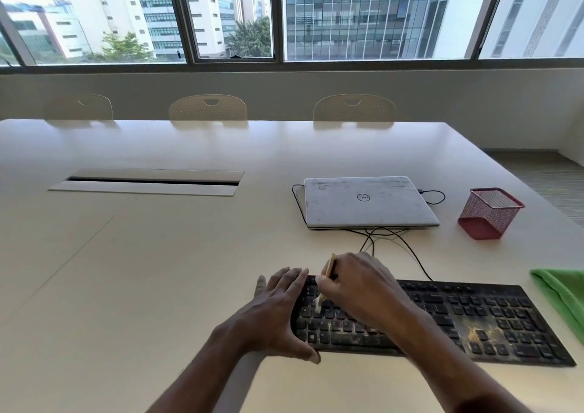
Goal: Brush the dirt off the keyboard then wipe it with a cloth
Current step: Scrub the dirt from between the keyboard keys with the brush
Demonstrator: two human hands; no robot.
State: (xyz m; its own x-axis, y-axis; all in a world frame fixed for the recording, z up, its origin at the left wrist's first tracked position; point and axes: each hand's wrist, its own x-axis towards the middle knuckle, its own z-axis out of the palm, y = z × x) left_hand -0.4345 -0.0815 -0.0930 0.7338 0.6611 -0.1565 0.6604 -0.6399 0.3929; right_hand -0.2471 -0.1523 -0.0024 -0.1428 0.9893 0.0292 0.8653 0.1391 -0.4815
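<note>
Black keyboard lies left to right, its heaviest dirt well right of the brush pinched by the right hand; the flat-fingered left hand braces the left end.

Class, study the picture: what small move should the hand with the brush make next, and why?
Probably sweep the brush rightward along the keys. The right hand grips it over the left end of the keyboard, which the left hand steadies, while yellowish dirt lies on the right-hand keys. The green cloth lies untouched beside the keyboard, so wiping likely comes later.
</note>
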